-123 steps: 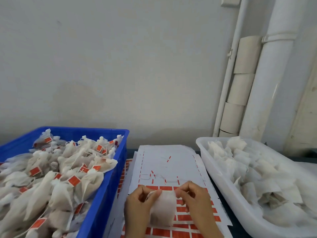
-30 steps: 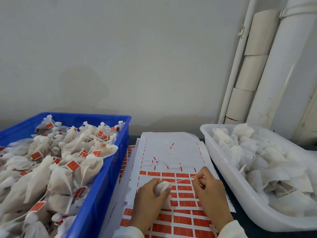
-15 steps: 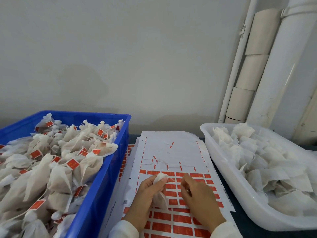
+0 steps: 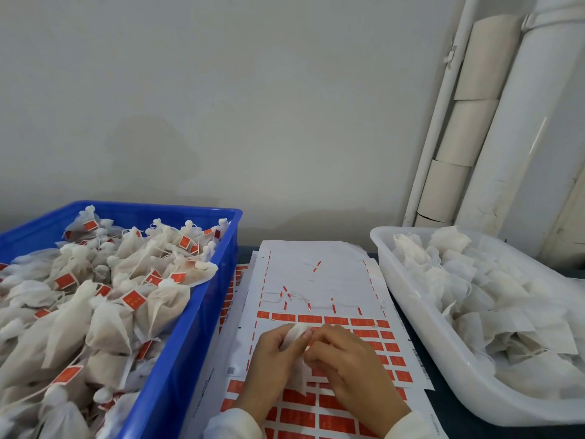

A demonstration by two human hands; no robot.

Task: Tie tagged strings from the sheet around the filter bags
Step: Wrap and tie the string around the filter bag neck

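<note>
Since half a second ago, your right hand [image 4: 351,359] has closed in against your left hand [image 4: 277,353]; both now pinch the small white filter bag [image 4: 296,331] above the white sheet of red tagged strings [image 4: 316,280]. Left, the blue plastic crate [image 4: 202,312] of tied bags crowds the sheet edge; right, the translucent white tub [image 4: 421,331] holds untied bags beneath the pale wall [image 4: 253,106].

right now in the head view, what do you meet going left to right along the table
blue crate of tied tagged bags → sheet of red tags with both hands working a filter bag over it → white tub of untied filter bags
</note>
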